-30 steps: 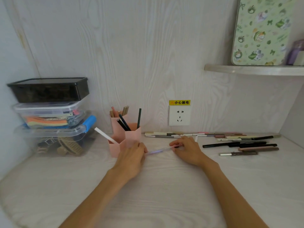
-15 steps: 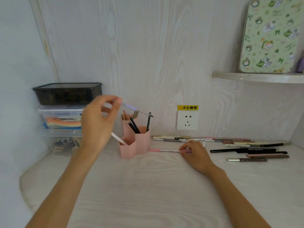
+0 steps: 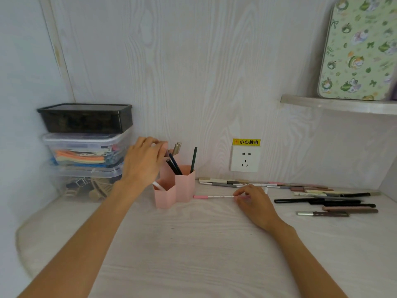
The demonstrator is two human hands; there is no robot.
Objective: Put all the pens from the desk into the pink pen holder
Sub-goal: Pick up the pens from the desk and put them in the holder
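Note:
The pink pen holder (image 3: 184, 188) stands on the desk near the wall, with several dark pens (image 3: 175, 166) and a white one (image 3: 158, 186) in its compartments. My left hand (image 3: 144, 162) is over the holder's rear compartment, its fingertips pinched on the top of a pale pen that is mostly hidden. My right hand (image 3: 253, 201) rests on the desk, fingers closed on the right end of a white pen with a pink cap (image 3: 212, 197) that lies flat and points at the holder. Several more pens (image 3: 326, 203) lie to the right and along the wall (image 3: 225, 182).
Stacked plastic storage boxes (image 3: 86, 145) stand in the left corner, close behind my left hand. A wall socket with a yellow warning label (image 3: 245, 158) is behind the pens. A shelf (image 3: 343, 104) with a patterned green tin juts out at upper right.
My left hand has come down from mid-air with the pale pen to the holder's rear compartment. My right hand stays on the white-and-pink pen.

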